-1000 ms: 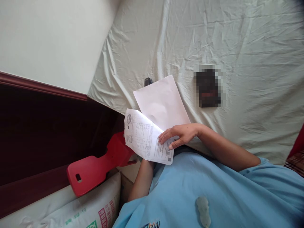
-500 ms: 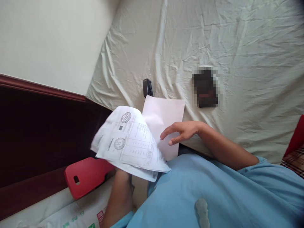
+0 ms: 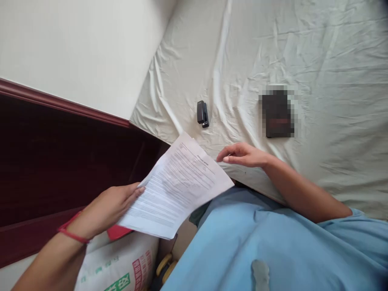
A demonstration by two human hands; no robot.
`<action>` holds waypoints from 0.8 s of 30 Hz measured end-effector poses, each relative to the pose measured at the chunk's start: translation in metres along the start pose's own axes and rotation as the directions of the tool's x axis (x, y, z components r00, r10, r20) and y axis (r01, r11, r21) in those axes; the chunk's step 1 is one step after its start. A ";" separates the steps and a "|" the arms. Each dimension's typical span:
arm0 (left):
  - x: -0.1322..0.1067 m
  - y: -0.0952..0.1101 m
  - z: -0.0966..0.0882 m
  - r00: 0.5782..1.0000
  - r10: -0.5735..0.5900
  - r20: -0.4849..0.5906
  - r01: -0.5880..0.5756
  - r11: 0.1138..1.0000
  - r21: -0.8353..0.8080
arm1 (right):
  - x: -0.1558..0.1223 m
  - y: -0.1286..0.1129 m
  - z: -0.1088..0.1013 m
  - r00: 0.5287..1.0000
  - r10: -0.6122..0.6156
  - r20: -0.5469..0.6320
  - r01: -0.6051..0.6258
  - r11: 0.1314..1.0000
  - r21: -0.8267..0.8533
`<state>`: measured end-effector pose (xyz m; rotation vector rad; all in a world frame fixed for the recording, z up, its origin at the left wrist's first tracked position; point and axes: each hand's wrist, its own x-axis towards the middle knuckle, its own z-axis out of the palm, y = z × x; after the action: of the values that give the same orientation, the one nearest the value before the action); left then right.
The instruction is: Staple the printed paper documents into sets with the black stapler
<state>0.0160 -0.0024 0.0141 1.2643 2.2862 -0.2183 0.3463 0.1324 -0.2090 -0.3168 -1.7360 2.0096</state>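
Observation:
My left hand grips printed paper sheets by their left edge, thumb on top and the other fingers hidden beneath. The sheets are tilted in front of my body, lines of small print facing up. My right hand hovers near their upper right edge, fingers loosely bent, with nothing seen in it. Whether its fingertips touch the paper I cannot tell. Beyond the sheets a black stapler lies on the cloth-covered surface.
A dark, blurred-out object lies on the cloth to the right. On the left are a white panel and a dark red wooden edge. A white printed sack and a red piece sit low on the left.
The stack with round stamps has turned over in my left hand to show a page of text. The blank sheet by the stapler no longer shows separately. My right hand has shifted slightly up.

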 end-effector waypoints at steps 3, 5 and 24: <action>-0.010 -0.009 -0.011 0.990 -0.002 0.142 -0.002 1.000 0.030 | 0.002 0.001 0.000 0.989 0.012 -0.148 0.010 0.989 0.146; -0.016 -0.011 -0.014 0.998 0.000 0.068 0.003 0.999 -0.049 | 0.004 0.002 0.001 0.965 0.048 -0.257 0.012 0.973 0.229; 0.003 0.024 0.183 0.980 -0.013 -0.199 -0.160 0.545 -0.823 | 0.008 0.007 0.003 0.904 0.296 -0.310 0.002 0.720 0.693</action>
<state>0.1002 -0.0552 -0.1412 0.8404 1.9953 0.9825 0.3368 0.1333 -0.2142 -0.5784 -0.6517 2.3308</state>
